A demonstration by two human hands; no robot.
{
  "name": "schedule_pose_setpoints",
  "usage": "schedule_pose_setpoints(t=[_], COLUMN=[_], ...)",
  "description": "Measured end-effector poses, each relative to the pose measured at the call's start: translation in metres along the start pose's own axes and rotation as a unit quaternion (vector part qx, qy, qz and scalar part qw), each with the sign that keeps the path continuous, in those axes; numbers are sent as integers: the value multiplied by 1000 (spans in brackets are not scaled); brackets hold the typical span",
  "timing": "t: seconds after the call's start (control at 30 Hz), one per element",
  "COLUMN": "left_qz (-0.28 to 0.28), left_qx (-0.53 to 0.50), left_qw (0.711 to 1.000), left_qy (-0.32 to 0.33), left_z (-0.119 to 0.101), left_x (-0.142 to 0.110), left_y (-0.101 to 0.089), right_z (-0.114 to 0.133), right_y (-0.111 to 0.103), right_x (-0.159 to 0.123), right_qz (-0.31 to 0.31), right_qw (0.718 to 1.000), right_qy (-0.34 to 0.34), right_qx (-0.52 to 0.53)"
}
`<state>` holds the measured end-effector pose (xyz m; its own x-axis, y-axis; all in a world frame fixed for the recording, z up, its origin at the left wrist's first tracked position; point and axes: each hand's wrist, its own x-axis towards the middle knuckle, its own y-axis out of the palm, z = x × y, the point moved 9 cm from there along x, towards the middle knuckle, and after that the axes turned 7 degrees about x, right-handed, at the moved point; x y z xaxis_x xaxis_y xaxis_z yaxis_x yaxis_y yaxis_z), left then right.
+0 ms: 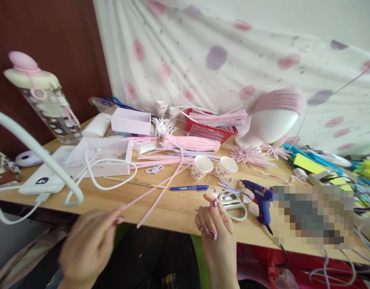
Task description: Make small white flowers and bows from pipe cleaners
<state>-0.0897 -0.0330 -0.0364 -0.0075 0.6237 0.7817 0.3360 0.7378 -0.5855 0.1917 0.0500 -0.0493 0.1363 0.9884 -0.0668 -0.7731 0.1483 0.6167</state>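
My left hand [88, 243] is at the table's front edge, slightly blurred, with thumb and forefinger closed at the near end of a pink pipe cleaner [156, 188]. A second pink pipe cleaner [160, 200] crosses that one, its tip reaching the table edge. My right hand [216, 226] is raised at the edge with fingers curled in and nothing visible in them. Just behind it lie green-handled scissors [239, 212], partly hidden by the hand. A blue pen [189, 188] lies between the hands, farther back. Two paper cups [202, 166] stand beyond it.
A blue glue gun [263, 200] with a cord lies right of the scissors. Behind are a pink pipe cleaner bundle [191, 143], a red basket [203, 131] and a white head form [271, 120]. At left are white boxes [100, 168], a looping white cable [37, 150] and a bottle [45, 104].
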Motion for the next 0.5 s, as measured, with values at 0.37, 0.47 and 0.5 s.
schedule_pose_setpoints(t=[0.37,0.47,0.5], left_qz=[26,112,123], left_qx=[-83,-91,-86], left_qw=[990,977,975], left_qy=[-108,-157,-166], left_z=[-29,-8,-4], left_x=[82,86,88], left_y=[48,81,89], right_z=[-2,-5,-6], right_y=[-15,-15,-16], right_x=[17,22,22], right_qz=[-20,-13,-10], right_qw=[986,967,959], right_qy=[-6,-37,-49], right_qx=[-168,-252,-279])
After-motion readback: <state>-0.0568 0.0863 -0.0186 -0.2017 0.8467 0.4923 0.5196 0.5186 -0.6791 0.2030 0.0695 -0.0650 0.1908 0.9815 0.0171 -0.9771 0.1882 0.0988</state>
